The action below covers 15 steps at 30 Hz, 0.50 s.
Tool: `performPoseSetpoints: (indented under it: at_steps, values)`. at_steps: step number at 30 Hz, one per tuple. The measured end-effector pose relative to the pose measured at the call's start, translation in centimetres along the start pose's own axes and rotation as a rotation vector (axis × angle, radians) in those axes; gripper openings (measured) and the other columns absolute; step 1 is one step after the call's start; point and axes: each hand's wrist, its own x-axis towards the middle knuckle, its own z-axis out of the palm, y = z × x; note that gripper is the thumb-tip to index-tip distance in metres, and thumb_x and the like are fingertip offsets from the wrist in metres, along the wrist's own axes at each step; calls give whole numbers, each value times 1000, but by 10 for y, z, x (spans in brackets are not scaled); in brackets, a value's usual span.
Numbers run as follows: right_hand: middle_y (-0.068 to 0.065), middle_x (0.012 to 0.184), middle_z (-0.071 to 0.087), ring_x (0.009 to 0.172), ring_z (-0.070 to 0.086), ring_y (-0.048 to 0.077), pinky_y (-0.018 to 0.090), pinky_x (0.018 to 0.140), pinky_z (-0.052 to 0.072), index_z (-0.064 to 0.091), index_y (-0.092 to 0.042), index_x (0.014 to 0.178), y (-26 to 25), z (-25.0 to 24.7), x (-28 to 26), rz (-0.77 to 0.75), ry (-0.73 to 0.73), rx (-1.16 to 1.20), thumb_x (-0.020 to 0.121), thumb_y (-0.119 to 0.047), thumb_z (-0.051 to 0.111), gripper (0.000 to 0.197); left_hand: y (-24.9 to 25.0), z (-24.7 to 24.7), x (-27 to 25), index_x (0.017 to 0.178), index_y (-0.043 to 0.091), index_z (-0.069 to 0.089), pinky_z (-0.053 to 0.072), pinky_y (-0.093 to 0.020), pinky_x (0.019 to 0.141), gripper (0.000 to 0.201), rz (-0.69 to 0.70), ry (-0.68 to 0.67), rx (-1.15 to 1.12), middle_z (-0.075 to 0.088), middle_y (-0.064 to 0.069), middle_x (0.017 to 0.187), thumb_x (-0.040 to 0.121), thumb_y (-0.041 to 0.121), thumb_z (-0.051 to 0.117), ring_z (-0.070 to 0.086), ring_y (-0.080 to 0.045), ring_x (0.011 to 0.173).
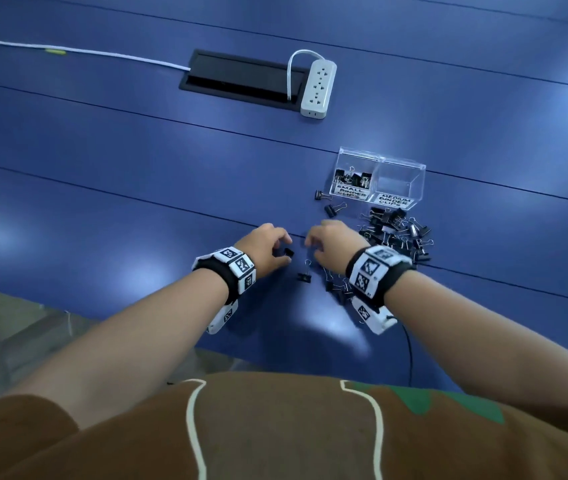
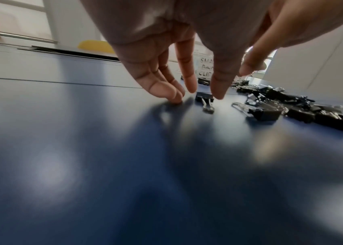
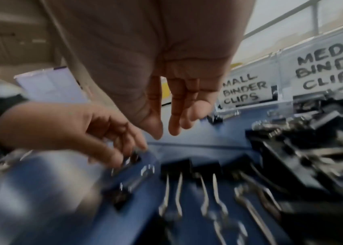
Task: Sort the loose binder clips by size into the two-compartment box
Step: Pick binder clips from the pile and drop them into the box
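A clear two-compartment box [image 1: 381,159] stands right of centre. Its left half, labelled small [image 1: 351,192], holds a few black clips; the half labelled medium [image 1: 395,201] looks empty. A heap of black binder clips [image 1: 397,233] lies in front of it, and more lie under my right wrist [image 1: 334,289]. My left hand [image 1: 284,245] reaches down over one small clip [image 1: 289,252] that lies flat on the table [image 2: 204,97]; a fingertip [image 2: 218,94] touches it and the thumb stays clear. My right hand [image 1: 312,245] hovers beside it, fingers loosely curled [image 3: 174,126], holding nothing.
Two stray clips [image 1: 331,209] lie left of the box front. Far back are a white power strip [image 1: 318,88], a black cable hatch [image 1: 241,77] and a white cable [image 1: 85,51]. The blue table's near edge [image 1: 227,355] runs just before my body.
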Motion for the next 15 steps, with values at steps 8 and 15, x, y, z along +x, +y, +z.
performPoseSetpoints:
  at_steps: [8, 15]
  values:
    - [11, 116, 50, 115, 45, 31, 43, 94, 47, 60, -11, 102, 19, -4, -2, 68, 104, -9, 82, -4, 47, 25, 15, 10, 5, 90, 12, 55, 52, -42, 80, 13, 26, 43, 24, 44, -1, 93, 83, 16, 64, 57, -27, 78]
    - [17, 132, 37, 113, 51, 37, 48, 90, 48, 43, 3, 123, -5, -17, 47, 60, 125, -64, 82, 10, 46, 43, 20, 9, 6, 97, 9, 58, 46, -29, 77, 13, 15, 108, -99, 58, -5, 97, 85, 10, 60, 55, -22, 83]
